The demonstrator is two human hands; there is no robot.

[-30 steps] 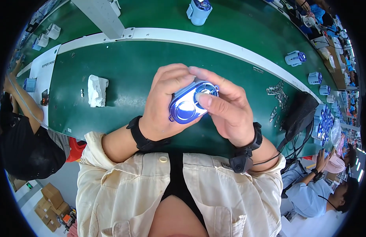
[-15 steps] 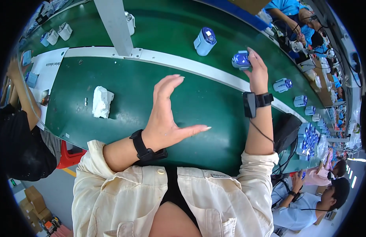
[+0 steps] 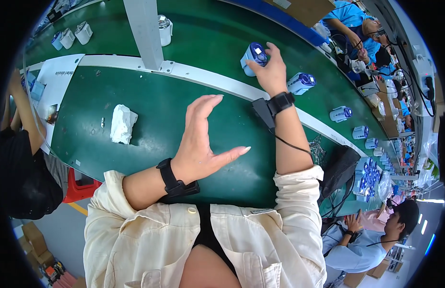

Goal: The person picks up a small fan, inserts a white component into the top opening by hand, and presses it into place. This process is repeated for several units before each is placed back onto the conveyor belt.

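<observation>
Device sits inside the curve of the right hand, apparently shaped to its width; grip unclear; left hand hovers spread, empty.

The right grip partly hides a blue-topped container, leaving any contact between them unclear.

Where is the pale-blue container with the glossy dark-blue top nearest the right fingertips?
In the head view, the container stands upper centre-right, beyond the white metal rail, framed by the open right hand; touch is unclear.
</observation>
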